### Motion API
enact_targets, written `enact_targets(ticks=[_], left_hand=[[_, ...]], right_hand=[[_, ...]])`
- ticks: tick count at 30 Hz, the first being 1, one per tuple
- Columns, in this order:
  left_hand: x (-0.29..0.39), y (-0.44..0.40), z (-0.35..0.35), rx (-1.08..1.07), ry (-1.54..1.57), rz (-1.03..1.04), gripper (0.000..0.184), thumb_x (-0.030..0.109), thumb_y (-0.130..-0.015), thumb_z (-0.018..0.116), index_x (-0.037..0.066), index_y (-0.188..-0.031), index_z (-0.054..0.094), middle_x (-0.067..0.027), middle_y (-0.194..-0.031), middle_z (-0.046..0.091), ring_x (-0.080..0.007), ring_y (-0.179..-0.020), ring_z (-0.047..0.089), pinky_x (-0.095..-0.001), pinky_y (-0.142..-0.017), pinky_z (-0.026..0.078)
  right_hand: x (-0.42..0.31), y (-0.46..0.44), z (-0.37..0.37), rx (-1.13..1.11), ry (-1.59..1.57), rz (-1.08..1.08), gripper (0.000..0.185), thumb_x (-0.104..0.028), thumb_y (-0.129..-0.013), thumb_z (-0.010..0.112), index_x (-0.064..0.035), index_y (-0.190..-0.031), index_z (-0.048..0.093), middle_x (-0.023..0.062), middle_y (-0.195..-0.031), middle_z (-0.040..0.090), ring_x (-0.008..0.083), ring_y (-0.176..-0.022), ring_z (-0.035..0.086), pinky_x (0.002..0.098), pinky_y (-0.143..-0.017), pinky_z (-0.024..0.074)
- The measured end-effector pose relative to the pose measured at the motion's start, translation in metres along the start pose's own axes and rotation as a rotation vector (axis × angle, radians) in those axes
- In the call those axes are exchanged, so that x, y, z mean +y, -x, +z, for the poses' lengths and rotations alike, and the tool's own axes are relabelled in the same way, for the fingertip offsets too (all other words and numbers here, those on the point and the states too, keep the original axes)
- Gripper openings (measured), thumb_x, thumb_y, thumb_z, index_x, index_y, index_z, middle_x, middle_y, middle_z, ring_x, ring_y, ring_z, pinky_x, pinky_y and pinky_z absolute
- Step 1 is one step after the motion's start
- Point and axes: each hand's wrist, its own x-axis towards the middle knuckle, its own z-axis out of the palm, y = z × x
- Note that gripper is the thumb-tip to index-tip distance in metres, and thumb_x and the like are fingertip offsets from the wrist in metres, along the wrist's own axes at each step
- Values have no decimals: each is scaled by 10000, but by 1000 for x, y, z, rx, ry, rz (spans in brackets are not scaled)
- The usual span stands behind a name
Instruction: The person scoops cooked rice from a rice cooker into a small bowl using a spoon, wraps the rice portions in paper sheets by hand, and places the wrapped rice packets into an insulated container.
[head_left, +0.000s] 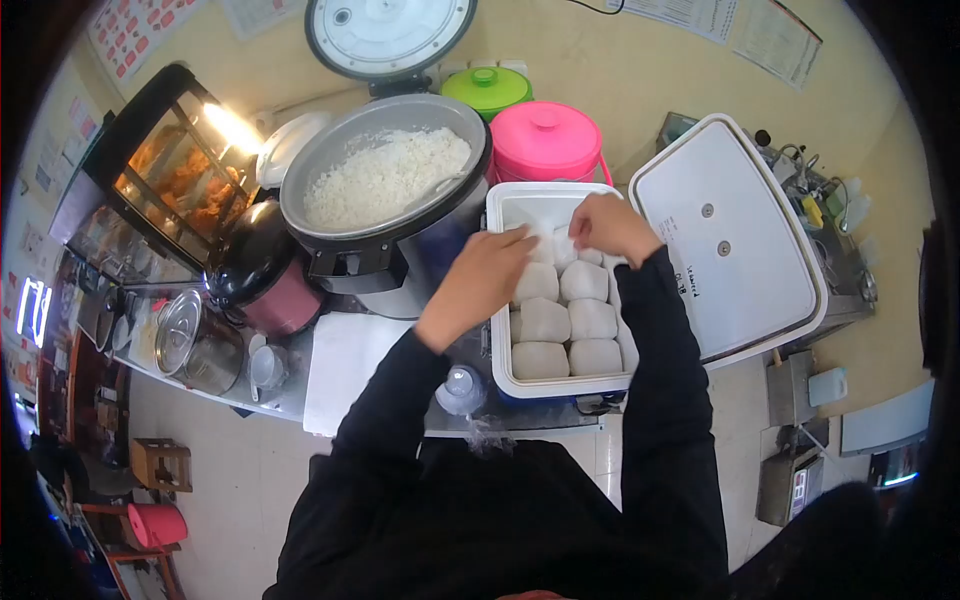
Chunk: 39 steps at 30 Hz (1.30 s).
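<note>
A cooler box (pixel 500 372) stands in front of me, holding rows of rounded white wrapped packets (pixel 541 321). Both hands are at its far end, over one white packet (pixel 558 246). My left hand (pixel 482 278) reaches in across the left rim, its fingertips closed at the packet's left side. From the right, my right hand (pixel 612 228) pinches at the packet's other side with bent fingers. What lies exactly between the fingertips is partly hidden. The cooler's lid (pixel 735 260) is swung open to the right.
Left of the cooler, an open rice cooker (pixel 385 180) holds white rice and a scoop. White paper sheets (pixel 355 365) and a plastic cup (pixel 461 388) lie at the counter's front. Behind are a pink container (pixel 545 145) and a green-lidded one (pixel 485 90). A heated display case (pixel 175 175) holds fried food.
</note>
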Motion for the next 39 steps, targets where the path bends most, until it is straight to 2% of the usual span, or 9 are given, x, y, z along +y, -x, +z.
enact_targets(ticks=[5,12,17,21,22,29,35,36,39], left_hand=[[21,77,-61,139,152,-262,233,14,-879,633,62,-1096,705,-114,-1081,708,-299,-962,661,-375,-852,487],[36,167,-25,68,284,-613,211,-2,-870,639,59,-1058,713,-116,-1041,707,-324,-965,650,-377,-864,501],[35,213,11,-28,227,-636,277,29,-874,646,50,-1149,665,-179,-1283,577,-375,-1191,533,-432,-989,447],[22,240,19,-41,161,-680,418,68,-867,671,82,-1276,589,-208,-1417,457,-418,-1300,436,-458,-1070,391],[15,244,17,-66,164,-696,464,82,-862,682,91,-1311,565,-214,-1444,427,-426,-1319,415,-465,-1085,379],[-2,245,28,-418,200,-535,834,269,-751,810,162,-1463,389,-229,-1526,304,-460,-1404,295,-554,-1092,351],[-38,280,113,-493,-300,-276,916,320,-665,839,305,-1463,388,-203,-1504,359,-478,-1293,419,-632,-921,450],[-43,280,119,-488,-330,-244,910,322,-661,841,318,-1455,396,-192,-1494,377,-473,-1279,437,-626,-910,457],[-57,263,111,-635,-239,-183,876,325,-666,842,344,-1431,416,-159,-1463,429,-458,-1246,478,-604,-898,467]], right_hand=[[-15,56,67,-114,-109,-346,291,-121,-644,815,-64,-909,708,103,-877,679,284,-825,668,391,-705,510],[-51,57,101,-49,152,-320,249,-181,-695,792,-116,-923,716,112,-895,623,298,-848,641,400,-731,496],[-32,59,84,-56,-186,-316,250,-236,-800,766,-115,-1017,745,101,-919,626,275,-817,628,361,-749,500],[-38,45,97,266,49,-328,574,-267,-922,635,-59,-1430,469,215,-1385,454,381,-1291,429,460,-1075,357],[-45,46,105,-33,138,-124,717,-223,-958,512,-40,-1555,160,238,-1584,160,446,-1464,134,590,-1158,160],[-34,39,133,-193,246,-83,781,-215,-943,404,24,-1546,-31,231,-1616,-136,440,-1491,-107,639,-1157,36],[-67,18,62,77,-1,94,380,-53,-884,499,-34,-1250,599,198,-1241,616,340,-1205,567,469,-990,445],[-88,1,55,652,-152,-227,261,32,-878,537,-53,-1064,698,130,-916,707,262,-887,691,370,-815,524],[-162,-52,7,713,-168,-374,174,-35,-885,600,-54,-1014,716,154,-956,704,292,-911,688,366,-777,531]])
